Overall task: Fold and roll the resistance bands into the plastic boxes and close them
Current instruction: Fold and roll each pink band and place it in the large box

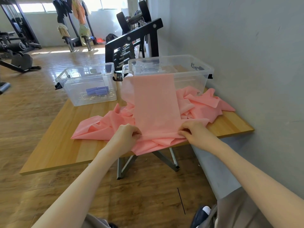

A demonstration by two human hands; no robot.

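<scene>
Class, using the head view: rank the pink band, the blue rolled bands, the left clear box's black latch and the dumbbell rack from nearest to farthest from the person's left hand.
From the left hand:
1. Pink band, pinched in its fingers.
2. Blue rolled bands, inside the left clear box.
3. Black latch, on that box's right end.
4. Dumbbell rack, behind the table.

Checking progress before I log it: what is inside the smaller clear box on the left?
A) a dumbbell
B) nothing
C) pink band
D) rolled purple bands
D: rolled purple bands lie on the floor of the smaller clear box, while the pink band drapes over the larger box and is pinched by both hands.
</scene>
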